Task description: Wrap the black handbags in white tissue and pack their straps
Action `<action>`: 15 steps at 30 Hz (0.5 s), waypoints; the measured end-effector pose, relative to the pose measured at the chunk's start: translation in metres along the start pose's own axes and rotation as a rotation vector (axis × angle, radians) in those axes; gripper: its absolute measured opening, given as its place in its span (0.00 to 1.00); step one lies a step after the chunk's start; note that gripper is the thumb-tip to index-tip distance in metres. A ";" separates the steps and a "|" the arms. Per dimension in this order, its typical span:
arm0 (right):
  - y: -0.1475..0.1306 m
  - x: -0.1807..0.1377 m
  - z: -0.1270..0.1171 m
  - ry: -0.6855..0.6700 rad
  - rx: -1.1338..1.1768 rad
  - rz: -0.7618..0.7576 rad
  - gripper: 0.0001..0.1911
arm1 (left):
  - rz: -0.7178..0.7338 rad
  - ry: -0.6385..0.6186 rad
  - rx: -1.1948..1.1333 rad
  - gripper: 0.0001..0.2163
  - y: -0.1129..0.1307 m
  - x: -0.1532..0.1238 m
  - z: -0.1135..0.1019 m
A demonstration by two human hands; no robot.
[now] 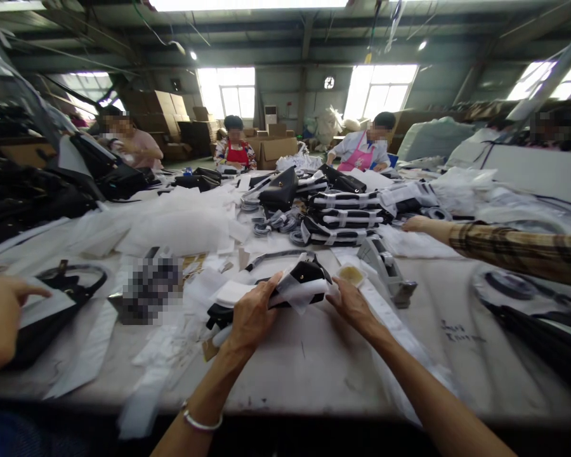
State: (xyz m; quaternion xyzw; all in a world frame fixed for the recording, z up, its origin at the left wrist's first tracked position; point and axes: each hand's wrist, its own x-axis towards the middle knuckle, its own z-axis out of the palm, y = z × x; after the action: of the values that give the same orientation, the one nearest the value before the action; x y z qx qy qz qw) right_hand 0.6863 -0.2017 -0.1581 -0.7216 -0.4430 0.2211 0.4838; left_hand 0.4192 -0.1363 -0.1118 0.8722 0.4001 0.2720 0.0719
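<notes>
Between my two hands, just above the table, is a black handbag (317, 270) partly covered with white wrapping paper (304, 291). My left hand (255, 309) grips its left part, fingers closed over the paper and the black edge. At the bag's right end, my right hand (354, 306) pinches the corner between thumb and fingers. A curved strap or handle (276, 256) shows behind the bag. Close to my right hand stands a grey tape dispenser (386, 270), with a yellowish round piece (351, 275) beside it.
Wrapped black bags (347, 218) are stacked at the middle back. White sheets (171, 219) pile up on the left. A co-worker's hand (9, 311) rests over a black bag at left; another co-worker's plaid sleeve (523, 249) reaches in from the right. Several people sit across the table.
</notes>
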 end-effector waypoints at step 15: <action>-0.012 0.031 0.046 -0.268 -0.021 0.107 0.10 | -0.209 -0.085 -0.130 0.31 -0.023 0.017 -0.044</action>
State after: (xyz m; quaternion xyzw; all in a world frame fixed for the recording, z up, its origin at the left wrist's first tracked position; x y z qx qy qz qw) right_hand 0.6623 -0.1508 -0.1635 -0.7133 -0.4667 0.3364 0.4003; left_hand 0.3893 -0.1127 -0.0756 0.8299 0.4671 0.2513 0.1730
